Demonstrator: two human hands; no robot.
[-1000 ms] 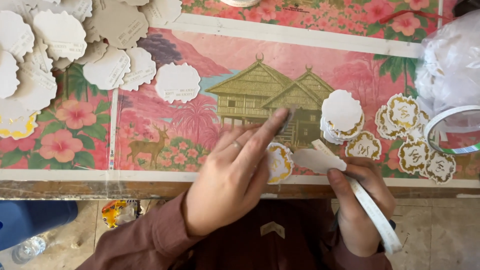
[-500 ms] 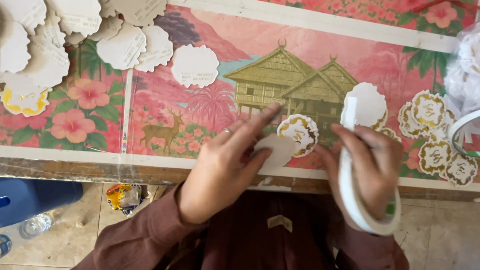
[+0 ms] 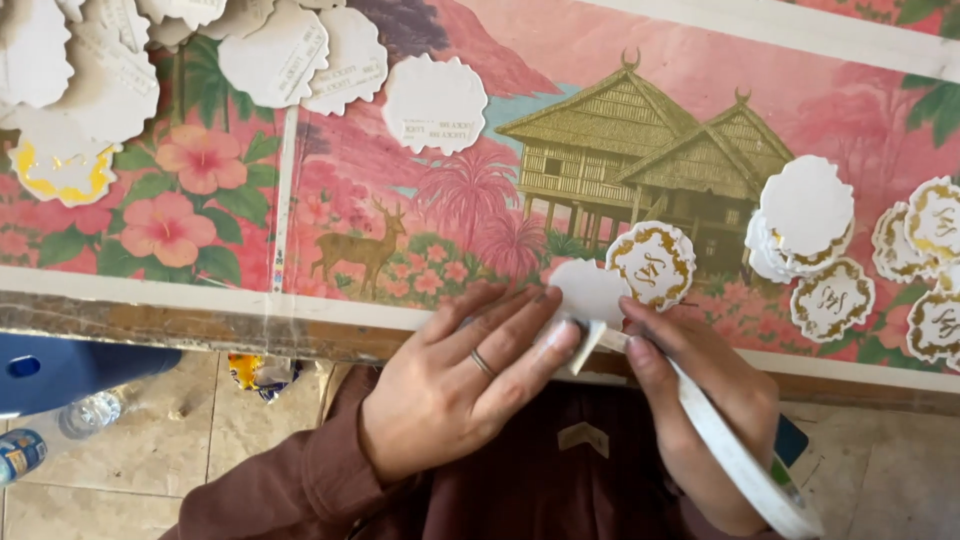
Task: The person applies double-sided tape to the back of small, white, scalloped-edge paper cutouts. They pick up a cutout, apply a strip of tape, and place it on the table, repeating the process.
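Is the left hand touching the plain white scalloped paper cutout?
Touching. The head view shows the left hand with its fingertips pressed on the plain white scalloped paper cutout.

The worktop (image 3: 330, 310) is covered by a pink printed cloth showing a golden stilt house (image 3: 640, 150), a deer (image 3: 362, 245) and hibiscus flowers (image 3: 170, 225). Blank white scalloped cutouts (image 3: 300, 60) lie overlapping at the upper left, one lone cutout (image 3: 435, 103) apart beside them. Gold-edged scalloped tags (image 3: 832, 298) cluster at the right, near a small white stack (image 3: 805, 208). On the tiled floor (image 3: 250, 430) below lie a plastic bottle (image 3: 50, 435) and a blue object (image 3: 70, 370).
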